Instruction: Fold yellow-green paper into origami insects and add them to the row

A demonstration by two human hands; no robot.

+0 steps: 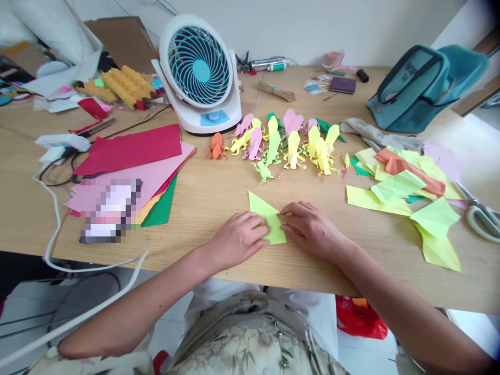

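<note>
A folded piece of light green paper (269,216) lies on the table in front of me, its pointed top corner aimed away from my body. My left hand (245,233) rests over its left part, with curled fingers pressing it down. At the right edge, my right hand (308,227) has its thumb and fingers closed on the paper. The lower left of the paper is hidden under my left hand. Just beyond stand several folded paper animals (294,150) in yellow, pink, green and orange.
A white and blue fan (201,73) stands behind. Coloured paper sheets (133,151) and a blurred phone-like object (111,211) are at left. Paper scraps (402,182), scissors (482,216) and a teal bag (414,88) are at right. A white cable (58,229) crosses the table's left edge.
</note>
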